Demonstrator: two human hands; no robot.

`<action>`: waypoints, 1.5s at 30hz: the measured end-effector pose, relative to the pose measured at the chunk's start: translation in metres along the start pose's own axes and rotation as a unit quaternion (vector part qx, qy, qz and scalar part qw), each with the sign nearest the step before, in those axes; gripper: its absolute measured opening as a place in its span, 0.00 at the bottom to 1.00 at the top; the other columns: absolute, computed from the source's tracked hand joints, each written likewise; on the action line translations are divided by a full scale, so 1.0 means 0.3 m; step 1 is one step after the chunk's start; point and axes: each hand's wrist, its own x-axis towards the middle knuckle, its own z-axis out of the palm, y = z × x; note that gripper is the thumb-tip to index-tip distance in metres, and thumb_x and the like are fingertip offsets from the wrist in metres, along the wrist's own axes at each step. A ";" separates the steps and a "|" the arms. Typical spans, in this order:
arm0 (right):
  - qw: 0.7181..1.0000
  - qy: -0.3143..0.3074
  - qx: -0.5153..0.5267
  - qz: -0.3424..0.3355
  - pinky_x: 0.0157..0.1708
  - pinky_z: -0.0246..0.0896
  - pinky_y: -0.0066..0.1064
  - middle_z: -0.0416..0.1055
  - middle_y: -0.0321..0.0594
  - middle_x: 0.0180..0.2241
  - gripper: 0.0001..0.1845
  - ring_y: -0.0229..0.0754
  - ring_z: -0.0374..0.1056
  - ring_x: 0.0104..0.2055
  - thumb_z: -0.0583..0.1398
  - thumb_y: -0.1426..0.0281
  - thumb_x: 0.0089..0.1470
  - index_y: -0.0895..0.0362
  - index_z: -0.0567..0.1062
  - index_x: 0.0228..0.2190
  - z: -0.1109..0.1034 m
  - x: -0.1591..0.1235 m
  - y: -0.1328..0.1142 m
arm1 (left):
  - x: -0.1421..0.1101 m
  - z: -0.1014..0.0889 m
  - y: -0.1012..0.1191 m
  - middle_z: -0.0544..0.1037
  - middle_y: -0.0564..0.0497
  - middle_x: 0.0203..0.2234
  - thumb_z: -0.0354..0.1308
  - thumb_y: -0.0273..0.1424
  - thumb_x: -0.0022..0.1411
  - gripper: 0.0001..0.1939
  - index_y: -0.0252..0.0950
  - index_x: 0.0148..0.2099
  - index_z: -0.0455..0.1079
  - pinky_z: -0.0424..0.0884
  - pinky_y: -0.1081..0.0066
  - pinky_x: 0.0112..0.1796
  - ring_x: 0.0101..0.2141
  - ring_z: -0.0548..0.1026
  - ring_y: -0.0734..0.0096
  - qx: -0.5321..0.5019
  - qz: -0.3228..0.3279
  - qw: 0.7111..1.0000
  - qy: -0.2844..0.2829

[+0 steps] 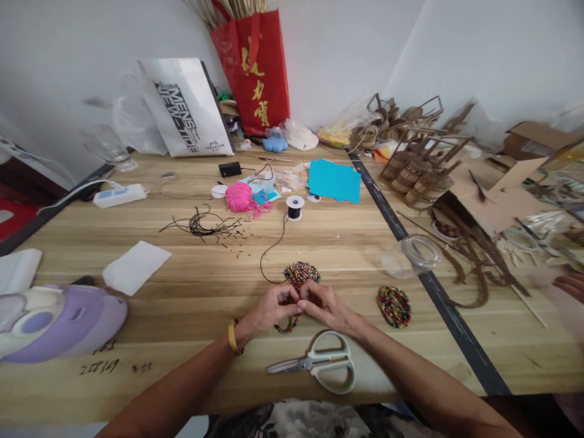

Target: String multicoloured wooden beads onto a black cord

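My left hand [274, 306] and my right hand [327, 306] meet fingertip to fingertip over a string of small multicoloured beads [302, 272]. Both pinch it; the exact spot between the fingers is hidden. Part of the beads lies heaped beyond my hands, and a short curve of them hangs out below. Thin black cord runs from a white-flanged spool [294, 208] down to the bead heap. Just below my hands lie scissors [314, 363] with pale handles, blades pointing left. A coiled beaded strand [395, 307] rests to the right.
Cut black cords [201, 225], pink yarn [239, 198] and blue sheets [335, 180] lie farther back. At left are a purple-and-white device [73, 322] and white paper [135, 267]. Woven baskets [420, 173] and a cardboard box [493, 194] stand right; another person's hand [570, 286] shows at the edge.
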 end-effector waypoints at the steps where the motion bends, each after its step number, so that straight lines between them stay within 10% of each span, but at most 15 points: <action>1: 1.000 -0.001 -0.012 0.002 0.22 0.46 0.23 0.57 0.30 0.22 0.15 0.31 0.51 0.23 0.55 0.60 0.60 0.59 0.64 0.29 0.003 -0.001 0.000 | 0.000 0.003 -0.008 0.70 0.54 0.22 0.68 0.38 0.47 0.18 0.31 0.27 0.65 0.63 0.76 0.27 0.24 0.68 0.77 0.006 0.007 1.000 -0.001; 17: 0.979 0.016 0.192 0.073 0.21 0.52 0.23 0.64 0.33 0.20 0.18 0.31 0.57 0.20 0.60 0.56 0.54 0.60 0.70 0.28 0.007 0.007 0.002 | -0.003 -0.012 0.010 0.72 0.54 0.24 0.69 0.34 0.46 0.20 0.34 0.31 0.60 0.68 0.76 0.27 0.25 0.73 0.76 -0.067 -0.014 0.997 0.019; 32: 0.999 0.012 -0.020 -0.040 0.29 0.55 0.26 0.65 0.37 0.28 0.13 0.36 0.60 0.29 0.53 0.63 0.61 0.59 0.68 0.31 -0.019 0.004 -0.004 | -0.007 -0.001 0.023 0.72 0.52 0.31 0.70 0.32 0.44 0.20 0.34 0.34 0.63 0.66 0.77 0.32 0.30 0.70 0.77 -0.053 0.016 0.998 -0.015; 45: 0.998 0.033 0.057 0.021 0.26 0.51 0.24 0.61 0.34 0.25 0.17 0.34 0.56 0.27 0.53 0.58 0.60 0.59 0.66 0.29 -0.031 0.004 -0.031 | -0.013 0.011 0.010 0.72 0.51 0.28 0.61 0.28 0.52 0.10 0.32 0.39 0.69 0.64 0.75 0.30 0.28 0.68 0.75 0.073 0.073 0.992 0.073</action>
